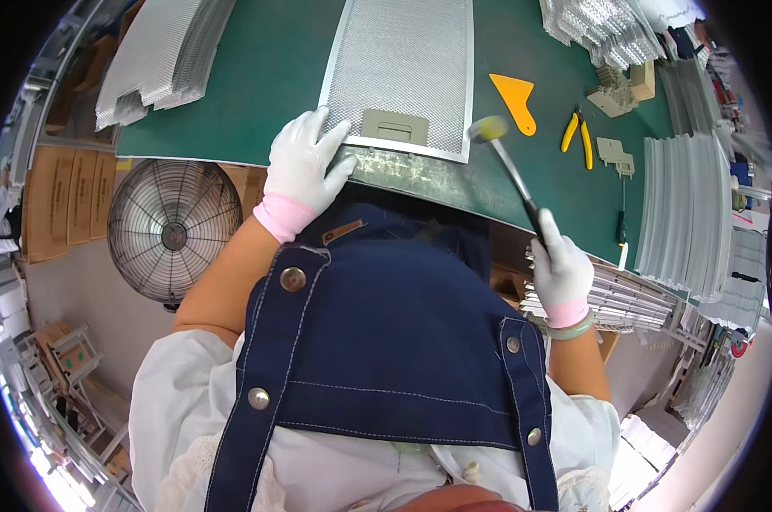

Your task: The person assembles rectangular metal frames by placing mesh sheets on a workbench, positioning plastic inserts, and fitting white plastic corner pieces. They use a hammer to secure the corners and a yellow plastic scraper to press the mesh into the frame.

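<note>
A framed mesh panel [399,72] is laid on the green counter [271,81], with its near end set close to the front edge, between the two hands. A beige plate [394,126] with a recessed slot is seated at the middle of that near end, and a worn metal strip [420,173] is seen just below it, along the counter's edge.

The left hand [305,169], covered by a white glove with a pink cuff, is placed at the panel's near left corner; its fingers are spread, with the thumb held apart. By the right hand [562,269], gloved alike, a mallet [513,174] is gripped near the end of its black handle, with the fingers wrapped around it. Its yellowish head is blurred and held beside the panel's near right corner; whether anything is touched by it cannot be told.

To the right of the panel, an orange scraper [516,101], yellow-handled pliers [585,143], loose beige pieces [609,151] and a screwdriver [622,226] are laid out. Pale metal strips [680,209] are stacked at the far right, and mesh sheets [160,55] are piled at the left. Below the counter's left side, a black fan [174,236] is stood near cardboard boxes [58,205].
</note>
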The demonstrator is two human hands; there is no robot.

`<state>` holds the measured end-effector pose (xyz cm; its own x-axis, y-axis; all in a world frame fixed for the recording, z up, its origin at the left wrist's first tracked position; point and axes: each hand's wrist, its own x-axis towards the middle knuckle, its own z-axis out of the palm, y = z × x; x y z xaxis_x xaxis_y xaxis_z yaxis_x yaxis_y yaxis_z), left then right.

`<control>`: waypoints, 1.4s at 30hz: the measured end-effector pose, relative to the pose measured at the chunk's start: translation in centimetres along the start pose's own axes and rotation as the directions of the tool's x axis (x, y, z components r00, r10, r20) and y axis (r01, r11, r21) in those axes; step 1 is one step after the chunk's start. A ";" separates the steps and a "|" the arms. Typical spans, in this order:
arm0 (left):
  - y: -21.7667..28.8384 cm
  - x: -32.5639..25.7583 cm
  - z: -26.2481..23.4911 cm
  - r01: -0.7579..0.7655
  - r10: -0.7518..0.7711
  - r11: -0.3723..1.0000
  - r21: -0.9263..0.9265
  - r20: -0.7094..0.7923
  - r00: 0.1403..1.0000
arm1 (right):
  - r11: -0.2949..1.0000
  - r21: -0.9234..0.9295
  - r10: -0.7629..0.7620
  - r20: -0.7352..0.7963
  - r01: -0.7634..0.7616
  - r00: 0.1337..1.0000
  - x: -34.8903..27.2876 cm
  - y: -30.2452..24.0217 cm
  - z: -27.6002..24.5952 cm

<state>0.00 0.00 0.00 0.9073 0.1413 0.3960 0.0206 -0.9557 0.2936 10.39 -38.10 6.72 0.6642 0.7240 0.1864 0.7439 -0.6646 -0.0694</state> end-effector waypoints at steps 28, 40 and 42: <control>13.7 5.8 0.0 0.600 0.546 0.347 -0.721 0.676 0.496 | -0.382 0.912 0.636 0.143 0.148 0.758 5.2 -3.5 0.1; 12.4 7.0 0.7 0.558 0.400 0.558 -0.614 0.788 0.468 | 0.450 -0.178 0.453 -0.799 -0.875 0.396 -13.7 30.4 -20.4; 13.0 7.4 0.6 0.535 0.416 0.572 -0.621 0.782 0.464 | 0.593 0.213 0.634 -0.718 -0.776 0.287 -13.4 37.4 -21.4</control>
<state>7.23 -11.57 6.22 0.7581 -0.5337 -0.3749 0.2362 -0.3110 0.9206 27.76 -76.59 22.59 0.6101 -0.3461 0.7128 -0.0586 -0.9168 -0.3951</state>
